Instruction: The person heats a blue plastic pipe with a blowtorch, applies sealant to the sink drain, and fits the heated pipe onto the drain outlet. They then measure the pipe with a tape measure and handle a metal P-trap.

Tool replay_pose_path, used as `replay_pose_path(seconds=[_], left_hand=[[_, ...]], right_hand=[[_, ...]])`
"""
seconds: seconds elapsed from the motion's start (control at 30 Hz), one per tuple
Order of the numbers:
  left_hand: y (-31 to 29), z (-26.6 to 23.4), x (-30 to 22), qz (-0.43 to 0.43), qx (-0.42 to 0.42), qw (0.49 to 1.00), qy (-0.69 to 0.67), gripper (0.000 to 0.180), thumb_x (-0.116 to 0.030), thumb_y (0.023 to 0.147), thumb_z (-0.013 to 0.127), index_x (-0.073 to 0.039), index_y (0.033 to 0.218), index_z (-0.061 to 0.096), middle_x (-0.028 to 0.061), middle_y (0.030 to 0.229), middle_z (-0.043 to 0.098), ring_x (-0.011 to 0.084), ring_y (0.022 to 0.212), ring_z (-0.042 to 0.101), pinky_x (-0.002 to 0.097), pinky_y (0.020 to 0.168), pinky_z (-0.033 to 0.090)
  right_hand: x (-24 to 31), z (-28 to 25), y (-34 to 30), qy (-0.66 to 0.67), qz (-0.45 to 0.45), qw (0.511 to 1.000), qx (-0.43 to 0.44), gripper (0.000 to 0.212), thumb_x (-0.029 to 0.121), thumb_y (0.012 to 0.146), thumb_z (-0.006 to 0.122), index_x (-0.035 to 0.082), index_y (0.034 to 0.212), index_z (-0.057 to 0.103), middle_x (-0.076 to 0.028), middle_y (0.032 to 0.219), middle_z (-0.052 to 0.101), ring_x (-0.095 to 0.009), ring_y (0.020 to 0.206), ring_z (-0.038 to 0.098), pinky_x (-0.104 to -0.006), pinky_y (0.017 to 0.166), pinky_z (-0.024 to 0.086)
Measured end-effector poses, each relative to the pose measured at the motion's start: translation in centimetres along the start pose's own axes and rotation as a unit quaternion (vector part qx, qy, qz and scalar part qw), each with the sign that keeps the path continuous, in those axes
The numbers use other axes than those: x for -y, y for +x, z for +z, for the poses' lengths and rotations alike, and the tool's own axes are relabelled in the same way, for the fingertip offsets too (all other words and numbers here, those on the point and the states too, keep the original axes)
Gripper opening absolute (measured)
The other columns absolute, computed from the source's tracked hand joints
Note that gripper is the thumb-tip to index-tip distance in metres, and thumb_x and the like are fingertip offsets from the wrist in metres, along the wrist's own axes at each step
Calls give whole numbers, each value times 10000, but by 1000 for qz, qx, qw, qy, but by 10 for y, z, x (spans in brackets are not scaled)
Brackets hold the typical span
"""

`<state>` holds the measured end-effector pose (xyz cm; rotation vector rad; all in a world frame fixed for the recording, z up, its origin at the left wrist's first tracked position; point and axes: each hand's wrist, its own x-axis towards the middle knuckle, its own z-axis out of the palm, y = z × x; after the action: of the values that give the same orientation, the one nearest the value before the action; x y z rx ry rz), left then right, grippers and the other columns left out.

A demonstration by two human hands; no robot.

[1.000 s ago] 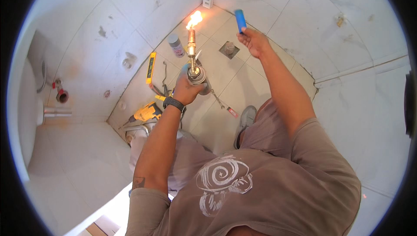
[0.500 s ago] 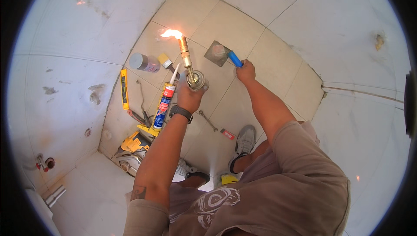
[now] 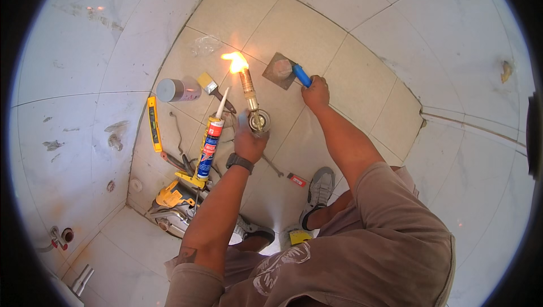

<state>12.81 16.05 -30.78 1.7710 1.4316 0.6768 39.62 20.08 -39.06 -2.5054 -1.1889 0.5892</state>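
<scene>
A lit blowtorch (image 3: 248,89) is in the grip of my left hand (image 3: 249,143), its canister end-on to me. From the brass nozzle at the far end a bright flame (image 3: 235,61) bends a little to the left. My right hand (image 3: 316,93) is closed around a blue handle (image 3: 302,75); at its end is a flat, dark square metal blade (image 3: 274,77), like a wide scraper, with a pale patch on it. The blade is to the right of the flame, apart from it. Beside my left hand are a sealant cartridge (image 3: 209,146) in a gun and a paintbrush (image 3: 217,93).
A grey-capped can (image 3: 169,90) lies near the left wall. A yellow spirit level (image 3: 154,124), a yellow power tool (image 3: 176,194), a wrench (image 3: 274,165) and a small red packet (image 3: 296,180) lie on the tiled floor. My shoes (image 3: 321,187) stand close by; tiled walls surround the space.
The view has shifted slightly. The torch nozzle has moved to the right and nearer, closer to the blade, and the flame looks fuller. Both hands keep their holds.
</scene>
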Motion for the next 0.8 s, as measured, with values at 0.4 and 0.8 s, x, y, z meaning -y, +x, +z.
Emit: replay_pose_path(seconds=[0.4,0.8], left_hand=[[-5,-1,11,-34,36,996,-71,708,-74,736,846,-18,1340,481,205,1215,636,356,1161,635,454,977,515],[-49,-93,63,-262,59,893,362,711,-291,892,705,-15,1477,407,248,1393,536,434,1257,577,510,1060,465]], right_hand=[[6,-10,1,3,22,999,23,581,290,772,843,7,1212,590,-238,1221,596,-430,1148,629,-516,944,551],[-25,-3,-7,23,25,999,-13,630,234,768,802,-56,1272,557,-304,1270,569,-470,1150,623,-510,984,530]])
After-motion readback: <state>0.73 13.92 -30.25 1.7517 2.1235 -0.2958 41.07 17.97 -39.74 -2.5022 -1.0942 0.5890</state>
